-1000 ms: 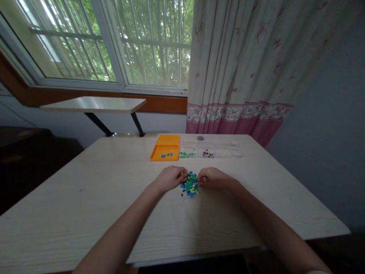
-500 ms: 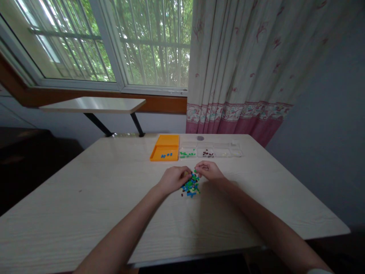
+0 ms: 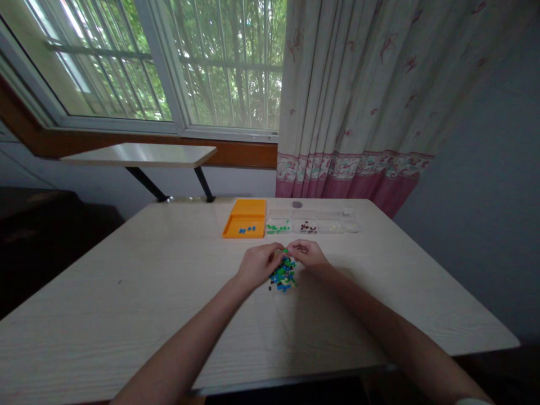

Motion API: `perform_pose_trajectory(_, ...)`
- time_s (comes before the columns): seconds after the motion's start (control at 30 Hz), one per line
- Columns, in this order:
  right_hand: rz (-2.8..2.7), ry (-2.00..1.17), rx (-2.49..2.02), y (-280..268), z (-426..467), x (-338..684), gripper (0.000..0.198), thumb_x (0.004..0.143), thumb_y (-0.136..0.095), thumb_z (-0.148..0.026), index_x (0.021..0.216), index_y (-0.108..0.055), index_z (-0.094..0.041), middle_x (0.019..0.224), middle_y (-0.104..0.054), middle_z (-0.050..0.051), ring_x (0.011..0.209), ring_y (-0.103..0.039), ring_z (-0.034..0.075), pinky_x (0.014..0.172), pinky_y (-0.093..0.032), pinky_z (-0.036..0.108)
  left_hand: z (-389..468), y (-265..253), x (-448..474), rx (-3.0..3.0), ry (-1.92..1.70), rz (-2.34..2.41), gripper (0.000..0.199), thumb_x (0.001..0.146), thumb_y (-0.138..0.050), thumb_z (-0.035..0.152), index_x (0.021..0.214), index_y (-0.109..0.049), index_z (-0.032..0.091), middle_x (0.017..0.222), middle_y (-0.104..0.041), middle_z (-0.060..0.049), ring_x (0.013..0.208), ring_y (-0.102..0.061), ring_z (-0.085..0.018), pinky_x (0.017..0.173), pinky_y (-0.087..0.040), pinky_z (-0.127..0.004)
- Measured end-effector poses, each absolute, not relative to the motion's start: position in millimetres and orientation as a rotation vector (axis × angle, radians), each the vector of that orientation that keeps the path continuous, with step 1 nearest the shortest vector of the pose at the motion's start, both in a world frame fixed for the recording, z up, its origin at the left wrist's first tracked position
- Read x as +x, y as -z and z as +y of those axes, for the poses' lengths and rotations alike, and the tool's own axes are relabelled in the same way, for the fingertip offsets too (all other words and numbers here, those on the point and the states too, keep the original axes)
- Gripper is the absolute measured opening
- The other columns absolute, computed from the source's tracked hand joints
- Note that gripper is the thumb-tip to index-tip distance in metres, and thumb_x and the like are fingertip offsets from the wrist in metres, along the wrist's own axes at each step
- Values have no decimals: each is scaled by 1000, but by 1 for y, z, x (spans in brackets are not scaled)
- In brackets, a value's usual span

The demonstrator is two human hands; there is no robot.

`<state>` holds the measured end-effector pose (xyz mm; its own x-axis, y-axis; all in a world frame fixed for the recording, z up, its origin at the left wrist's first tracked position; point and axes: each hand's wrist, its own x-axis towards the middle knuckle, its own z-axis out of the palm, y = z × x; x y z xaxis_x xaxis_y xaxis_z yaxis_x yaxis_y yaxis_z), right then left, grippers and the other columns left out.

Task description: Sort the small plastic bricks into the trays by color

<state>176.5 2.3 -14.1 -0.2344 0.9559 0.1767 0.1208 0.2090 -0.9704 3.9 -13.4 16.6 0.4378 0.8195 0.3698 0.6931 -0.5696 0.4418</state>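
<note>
A small green toy brick (image 3: 286, 251) sits between the fingertips of both hands, over the far end of a brick pile. My right hand (image 3: 310, 254) pinches it from the right. From the left, my left hand (image 3: 258, 263) has thumb and fingers closed at the same brick; its exact grip is partly hidden. Below the hands lies a loose pile of tiny bricks (image 3: 282, 275) in blue, green, dark brown and pale yellow. The left hand covers part of the pile's left side.
Beyond the hands stands an open orange case (image 3: 243, 219) with several blue bricks. Beside it is a clear divided box (image 3: 323, 215) holding green, dark brown and pale pieces in separate compartments. A raised shelf (image 3: 143, 154) stands at the table's back left.
My right hand has moved slightly left, bringing the green toy brick to the left fingertips. My left hand has stayed nearly in place, and the cases have not moved.
</note>
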Motion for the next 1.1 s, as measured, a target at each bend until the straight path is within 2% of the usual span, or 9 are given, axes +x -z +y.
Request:
perform_pose_trajectory(0.2, -1752, -797, -1081, 6, -5, 178, 24, 68, -59, -35, 82, -62, -15, 65, -57, 1, 49, -44, 7, 46, -37, 19, -10, -14, 2, 2412, -872, 1288, 27, 82, -41, 37, 93, -60, 20, 63, -59, 1, 54, -49, -9, 52, -33, -18)
perform_pose_trajectory(0.37, -1879, -499, -1074, 2, -7, 181, 18, 71, -58, -33, 81, -64, -18, 68, -58, 2, 53, -45, 8, 52, -38, 20, -9, -14, 1, 2370, -909, 1206, 28, 82, -42, 38, 90, -61, 19, 71, -63, -1, 60, -53, -9, 57, -37, -18)
perform_pose_trajectory(0.53, -1919, -436, -1094, -1, -10, 182, 17, 73, -56, -33, 81, -64, -20, 70, -59, 3, 55, -48, 10, 57, -41, 22, -10, -17, 1, 2341, -895, 1175, 29, 82, -41, 39, 91, -61, 19, 73, -63, -1, 62, -53, -10, 59, -38, -18)
perform_pose_trajectory(0.73, -1813, -344, -1141, -1, -8, 188, 19, 73, -54, -34, 83, -63, -19, 70, -60, 3, 52, -47, 10, 56, -41, 22, -7, -15, -1, 2357, -878, 1277, 32, 80, -43, 43, 93, -60, 19, 55, -54, 2, 50, -45, -8, 50, -32, -18)
perform_pose_trajectory(0.87, -1680, -253, -1170, -2, -3, 197, 21, 74, -53, -35, 84, -62, -19, 72, -59, 3, 51, -44, 9, 54, -40, 22, -1, -12, -7, 2411, -847, 1337, 28, 80, -43, 38, 83, -62, 19, 58, -56, 1, 51, -46, -8, 50, -30, -18)
perform_pose_trajectory(1.1, -1680, -241, -1182, -3, -2, 200, 21, 74, -53, -35, 82, -63, -19, 71, -58, 3, 48, -41, 8, 52, -40, 22, 2, -14, -12, 2504, -801, 1380, 26, 81, -41, 34, 80, -61, 18, 58, -57, 0, 51, -47, -8, 51, -30, -18)
